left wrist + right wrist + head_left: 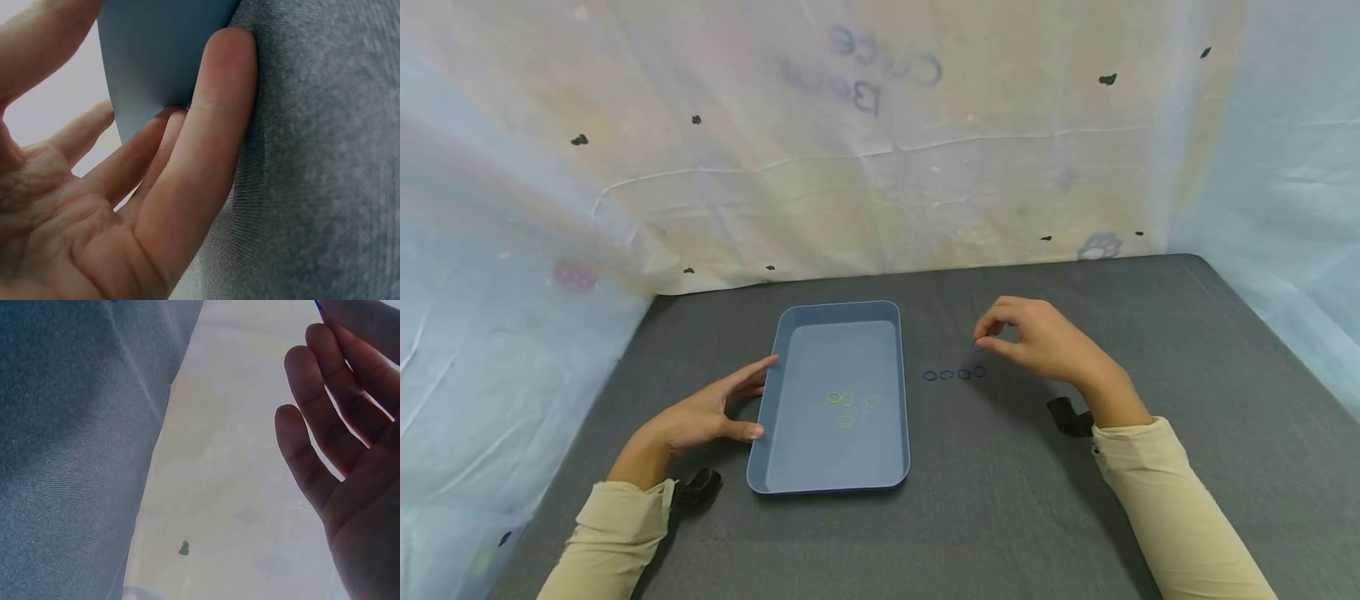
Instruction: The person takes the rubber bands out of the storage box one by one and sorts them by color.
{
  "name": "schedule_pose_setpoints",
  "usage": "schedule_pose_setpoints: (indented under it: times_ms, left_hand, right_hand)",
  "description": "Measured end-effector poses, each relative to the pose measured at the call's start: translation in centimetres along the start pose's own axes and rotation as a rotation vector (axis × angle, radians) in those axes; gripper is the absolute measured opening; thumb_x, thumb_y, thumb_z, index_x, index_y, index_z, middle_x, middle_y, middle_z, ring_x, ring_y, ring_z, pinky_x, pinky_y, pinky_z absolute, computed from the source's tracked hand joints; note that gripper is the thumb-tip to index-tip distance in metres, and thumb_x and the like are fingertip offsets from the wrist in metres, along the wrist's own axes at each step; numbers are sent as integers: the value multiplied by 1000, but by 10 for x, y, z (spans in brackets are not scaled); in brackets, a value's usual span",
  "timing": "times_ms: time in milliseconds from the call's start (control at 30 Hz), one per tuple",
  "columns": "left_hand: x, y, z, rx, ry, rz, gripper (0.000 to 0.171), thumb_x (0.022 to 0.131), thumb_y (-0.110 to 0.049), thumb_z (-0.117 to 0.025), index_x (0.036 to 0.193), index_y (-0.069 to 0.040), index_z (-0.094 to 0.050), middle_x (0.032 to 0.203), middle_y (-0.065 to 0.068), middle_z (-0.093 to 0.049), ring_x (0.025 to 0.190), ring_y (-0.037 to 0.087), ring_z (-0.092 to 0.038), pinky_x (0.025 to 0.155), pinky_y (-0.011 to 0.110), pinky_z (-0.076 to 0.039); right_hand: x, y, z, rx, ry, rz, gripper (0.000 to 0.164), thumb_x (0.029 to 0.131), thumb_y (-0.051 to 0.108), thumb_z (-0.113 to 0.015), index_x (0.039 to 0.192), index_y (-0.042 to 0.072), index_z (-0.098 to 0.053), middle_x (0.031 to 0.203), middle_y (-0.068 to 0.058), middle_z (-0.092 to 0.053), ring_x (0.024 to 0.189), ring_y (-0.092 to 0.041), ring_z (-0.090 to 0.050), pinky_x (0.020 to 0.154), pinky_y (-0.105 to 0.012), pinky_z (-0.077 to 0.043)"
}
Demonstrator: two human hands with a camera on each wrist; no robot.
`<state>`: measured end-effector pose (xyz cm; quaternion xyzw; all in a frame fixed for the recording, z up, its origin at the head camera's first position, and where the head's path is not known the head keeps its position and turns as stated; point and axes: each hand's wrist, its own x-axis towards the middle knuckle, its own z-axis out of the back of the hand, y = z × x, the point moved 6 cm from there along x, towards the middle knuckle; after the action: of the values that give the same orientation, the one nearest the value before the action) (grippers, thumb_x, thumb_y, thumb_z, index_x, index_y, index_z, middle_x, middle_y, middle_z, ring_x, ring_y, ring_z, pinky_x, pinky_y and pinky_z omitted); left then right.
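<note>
My left hand [703, 412] rests against the outside of the blue-grey tray's left wall, thumb and fingers spread apart. In the left wrist view its fingertips [231, 53] touch the tray wall [156, 56]. Inside the tray [805, 462] lie several thin yellow rubber bands [846, 422], loosely grouped. To the right of the tray, my right hand [1037, 337] is raised over the table and pinches a small blue rubber band [977, 345] between thumb and forefinger. Only a sliver of that blue band [319, 305] shows in the right wrist view. The other fingers are loosely bent.
Several blue rubber bands [947, 375] lie in a short row on the dark grey tabletop [1000, 508], between the tray and my right hand. A pale sheet [880, 192] hangs behind the table's far edge, with more sheeting at both sides.
</note>
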<state>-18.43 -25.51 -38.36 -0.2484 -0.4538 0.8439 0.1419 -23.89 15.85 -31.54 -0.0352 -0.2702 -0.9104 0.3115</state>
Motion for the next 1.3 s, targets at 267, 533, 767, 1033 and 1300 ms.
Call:
schedule_pose_setpoints:
  times_ms: [267,533,767,1033,1300]
  left_hand:
    - [2,0,-1,-19,1,-1,102,85,-21,-80,162,-24,-12,166,19,-11,149,49,-16,106,57,-41]
    - [3,2,0,-11,0,4,102,85,-22,-80,162,-25,-13,165,20,-13,149,49,-17,107,60,-38]
    - [1,3,1,-11,0,20,102,85,-23,-80,162,-26,-13,166,20,-11,149,50,-15,104,56,-42]
    - [0,3,2,-6,1,16,102,85,-22,-80,161,-26,-13,166,20,-10,149,50,-15,105,58,-41]
    - [0,0,1,-3,-2,15,103,84,-22,-81,162,-24,-13,166,21,-11,149,51,-16,105,61,-40]
  right_hand:
    - [-2,-8,2,-7,1,-25,9,91,16,-74,99,17,-74,95,5,-67,91,-13,-63,81,-42,-51]
    - [-4,-19,-3,-42,23,-69,8,91,16,-74,99,16,-75,95,3,-67,91,-15,-63,82,-42,-51]
    - [-2,-25,-9,-32,48,-77,10,91,15,-74,101,13,-75,95,3,-67,91,-16,-63,82,-41,-51]
    - [-2,-32,-11,-47,59,-90,9,91,16,-74,100,14,-75,95,3,-67,90,-16,-63,81,-41,-51]
    - [-3,-38,-13,-61,75,-115,8,91,17,-73,98,14,-75,95,2,-68,91,-17,-64,81,-42,-51]
